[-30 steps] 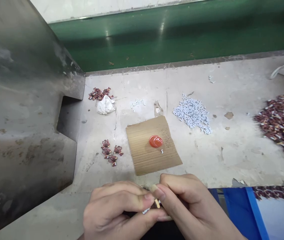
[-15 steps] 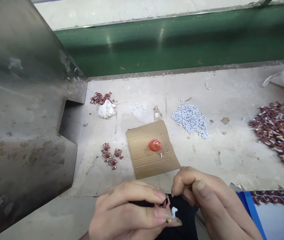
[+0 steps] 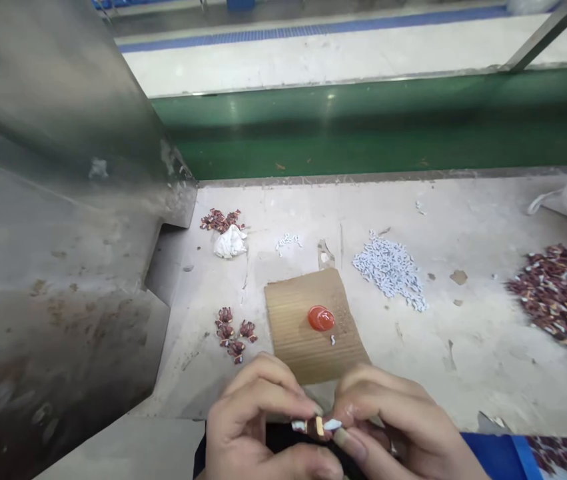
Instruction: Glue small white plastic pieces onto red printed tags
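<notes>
While both hands, left hand [image 3: 263, 427] and right hand [image 3: 393, 430], pinch one tiny red-and-white part [image 3: 316, 425], five red parts [image 3: 233, 331] lie nearby.

On my bench: a cardboard square [image 3: 313, 333] bearing a red blob [image 3: 321, 318], a heap of white pieces [image 3: 389, 270], a crumpled white wad [image 3: 230, 243], a green conveyor belt [image 3: 373, 127] behind.
</notes>
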Available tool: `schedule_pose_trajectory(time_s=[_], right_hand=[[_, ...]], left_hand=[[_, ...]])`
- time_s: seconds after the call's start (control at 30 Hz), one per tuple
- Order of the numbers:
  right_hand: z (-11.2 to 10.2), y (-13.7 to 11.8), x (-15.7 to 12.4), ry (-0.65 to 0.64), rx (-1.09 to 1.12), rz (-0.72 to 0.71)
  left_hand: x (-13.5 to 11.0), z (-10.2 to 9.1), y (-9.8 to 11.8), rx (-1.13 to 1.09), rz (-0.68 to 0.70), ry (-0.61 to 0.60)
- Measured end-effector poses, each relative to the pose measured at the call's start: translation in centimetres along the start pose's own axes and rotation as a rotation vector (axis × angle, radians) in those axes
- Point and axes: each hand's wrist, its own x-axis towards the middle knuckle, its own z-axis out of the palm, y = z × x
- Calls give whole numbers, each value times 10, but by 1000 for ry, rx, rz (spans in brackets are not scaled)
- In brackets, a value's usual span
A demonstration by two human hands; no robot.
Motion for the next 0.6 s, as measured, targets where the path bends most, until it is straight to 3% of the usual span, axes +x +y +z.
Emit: schedule_pose_trajectory(time_s=[0.1,0.23,0.37,0.5,0.6], right_hand=[[-41,28,55,-20,-456,-48],[-112,83,162,206,-795,19],[-144,123,233,235,-952,111],[-151,126,237,248,-1041,187],[-165,104,196,231,-1060,208]], left_hand=[[-6,-33,-10,322,-55,95],[-16,-80,-22,861,-175,50],[-19,-90,-29,1003,-172,-56],[-14,-89,-33,1004,-133,-76],[-10,-101,-39,1025,24,-239]])
